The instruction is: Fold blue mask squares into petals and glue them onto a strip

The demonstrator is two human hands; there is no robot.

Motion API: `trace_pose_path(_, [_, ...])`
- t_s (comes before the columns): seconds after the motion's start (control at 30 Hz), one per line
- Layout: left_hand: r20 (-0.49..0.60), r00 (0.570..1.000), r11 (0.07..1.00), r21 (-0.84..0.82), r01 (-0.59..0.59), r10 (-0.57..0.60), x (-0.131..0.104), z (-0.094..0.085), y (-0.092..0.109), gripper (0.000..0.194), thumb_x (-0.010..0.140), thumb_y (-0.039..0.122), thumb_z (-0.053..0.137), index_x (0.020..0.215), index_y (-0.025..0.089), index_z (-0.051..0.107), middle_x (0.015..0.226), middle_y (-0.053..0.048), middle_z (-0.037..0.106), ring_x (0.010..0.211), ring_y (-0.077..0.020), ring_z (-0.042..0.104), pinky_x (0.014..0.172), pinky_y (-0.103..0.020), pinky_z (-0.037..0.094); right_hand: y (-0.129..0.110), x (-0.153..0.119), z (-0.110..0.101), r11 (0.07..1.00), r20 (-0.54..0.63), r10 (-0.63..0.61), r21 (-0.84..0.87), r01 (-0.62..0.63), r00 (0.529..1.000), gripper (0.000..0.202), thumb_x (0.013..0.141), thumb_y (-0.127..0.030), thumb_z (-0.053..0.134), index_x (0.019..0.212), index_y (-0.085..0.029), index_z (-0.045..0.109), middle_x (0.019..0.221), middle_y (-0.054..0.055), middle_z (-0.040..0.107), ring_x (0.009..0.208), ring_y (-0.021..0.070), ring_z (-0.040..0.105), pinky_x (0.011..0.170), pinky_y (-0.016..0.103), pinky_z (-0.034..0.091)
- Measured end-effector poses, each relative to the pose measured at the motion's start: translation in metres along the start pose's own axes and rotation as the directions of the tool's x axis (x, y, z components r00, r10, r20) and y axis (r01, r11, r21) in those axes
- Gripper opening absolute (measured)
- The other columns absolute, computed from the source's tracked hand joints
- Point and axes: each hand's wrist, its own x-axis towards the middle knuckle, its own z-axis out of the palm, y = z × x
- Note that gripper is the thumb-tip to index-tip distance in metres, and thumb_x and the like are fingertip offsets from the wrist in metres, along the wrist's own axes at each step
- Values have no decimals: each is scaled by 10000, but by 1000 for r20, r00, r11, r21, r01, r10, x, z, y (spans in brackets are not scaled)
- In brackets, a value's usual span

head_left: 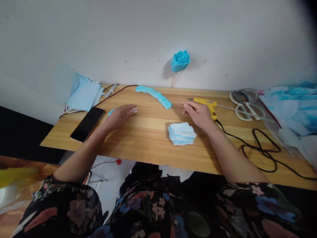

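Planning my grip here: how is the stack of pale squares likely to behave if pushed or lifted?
The stack would probably slide apart under a sideways push: its edges sit uneven and no binding shows. Its layers look thin, so each is likely light and floppy. Lying low and broad on the table, it seems unlikely to roll or tip.

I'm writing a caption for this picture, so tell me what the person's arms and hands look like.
Both the left hand and right hand are bare, with no gloves visible. The forearms are uncovered too. Black sleeves with a floral print in pink and blue end near the elbows.
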Motion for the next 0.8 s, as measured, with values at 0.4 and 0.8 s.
trace_pose_path(0.4, [-443, 846, 947, 249, -202, 297, 1, -4, 18, 456, 957, 355, 630, 1410, 322, 592, 1494, -80, 640, 1430, -315, 563, 1233, -577, 421, -28, -5, -1, 995, 67, -12, -102, 19, 998, 397, 989, -465, 540, 696, -218, 644, 698, 23, 706, 675, 161, 615, 691, 294, 442])
trace_pose_path(0.8, [-138, 814, 826, 75, -559, 564, 37, 77, 85, 261, 1007, 279, 555, 1191, 223, 731, 1337, -116, 743, 1261, -286, 682, 1110, -529, 510, -1, -16, -101, 876, -242, 118, -431, -216, 963, 298, 967, -394, 565, 886, -194, 770, 812, 62, 771, 747, 217, 673, 704, 329, 450])
